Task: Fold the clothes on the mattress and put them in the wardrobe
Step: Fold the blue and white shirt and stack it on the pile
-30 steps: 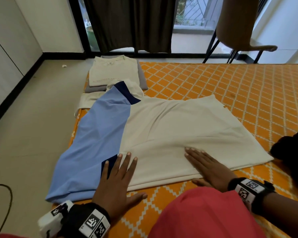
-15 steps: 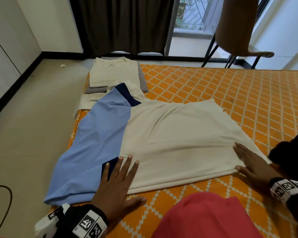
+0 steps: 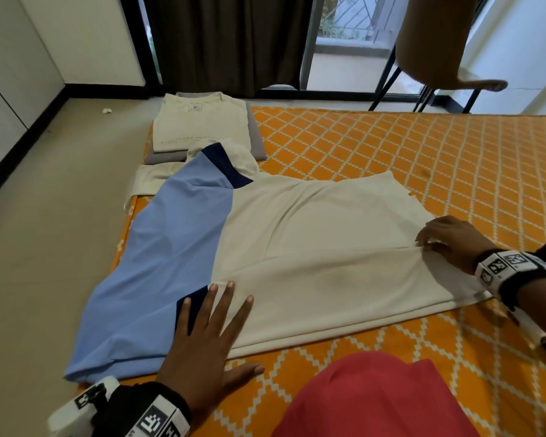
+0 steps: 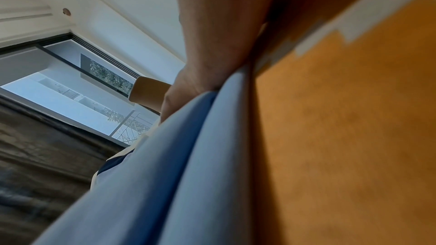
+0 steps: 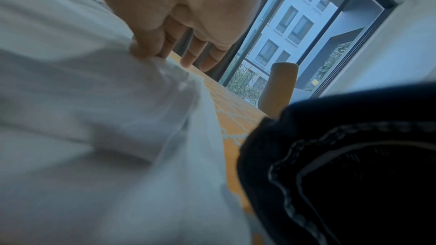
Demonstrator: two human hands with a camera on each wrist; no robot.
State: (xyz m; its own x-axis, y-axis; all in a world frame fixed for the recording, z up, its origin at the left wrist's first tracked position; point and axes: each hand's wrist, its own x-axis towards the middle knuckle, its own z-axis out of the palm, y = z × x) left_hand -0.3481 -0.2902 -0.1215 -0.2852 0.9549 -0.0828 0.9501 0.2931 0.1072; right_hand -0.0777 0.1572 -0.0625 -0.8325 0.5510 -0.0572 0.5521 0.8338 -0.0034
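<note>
A cream shirt [image 3: 312,247] with a light blue side and navy trim lies spread on the orange patterned mattress [image 3: 391,146]. My left hand [image 3: 215,316] lies flat with spread fingers on its near edge, by the navy patch. In the left wrist view the palm [image 4: 212,34] presses the blue cloth [image 4: 165,174] down. My right hand [image 3: 435,241] is at the shirt's right hem, where a crease runs across. There the thumb and forefinger [image 5: 146,47] pinch the cream fabric [image 5: 94,118], and the other fingers stay straight.
A folded cream shirt on a folded grey one [image 3: 199,124] sits at the mattress's far left corner. A dark garment [image 5: 342,165] lies just right of my right hand. A chair [image 3: 435,42] stands beyond the mattress. Red cloth [image 3: 375,402] is in the foreground.
My right hand slid from the middle of the shirt's near edge out to the right hem and took a pinch of fabric there. The left hand stayed pressed in place.
</note>
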